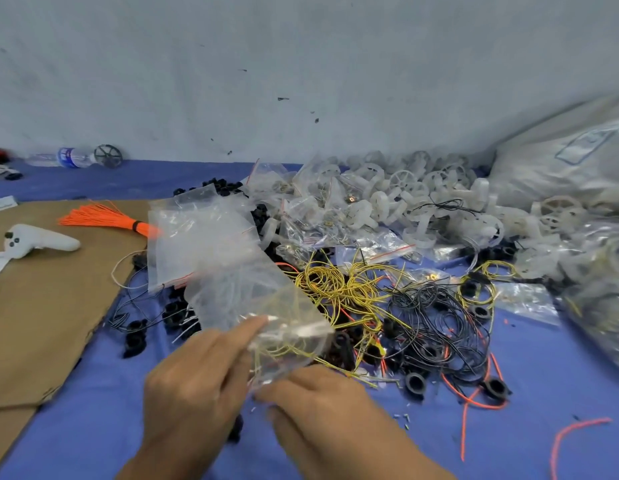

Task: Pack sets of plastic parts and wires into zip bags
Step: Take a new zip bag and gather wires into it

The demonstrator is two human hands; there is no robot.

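Observation:
My left hand (200, 379) and my right hand (322, 407) both pinch the lower end of a clear zip bag (245, 296) held just above the table, blurred by motion. Thin yellow wires show inside the bag near my fingers. Behind it lies a stack of empty zip bags (197, 237). A tangle of yellow wires (339, 289) and black wires (436, 320) lies to the right, with black plastic rings (415, 384) scattered among them. White plastic wheels (405, 195) are heaped at the back.
A brown cardboard sheet (41, 323) covers the left of the blue table (543, 393). On it lie an orange wire bundle (100, 216) and a white controller (34, 242). A water bottle (69, 157) lies far left. Filled bags (599, 289) pile at right. Loose orange wires (571, 434) lie in front.

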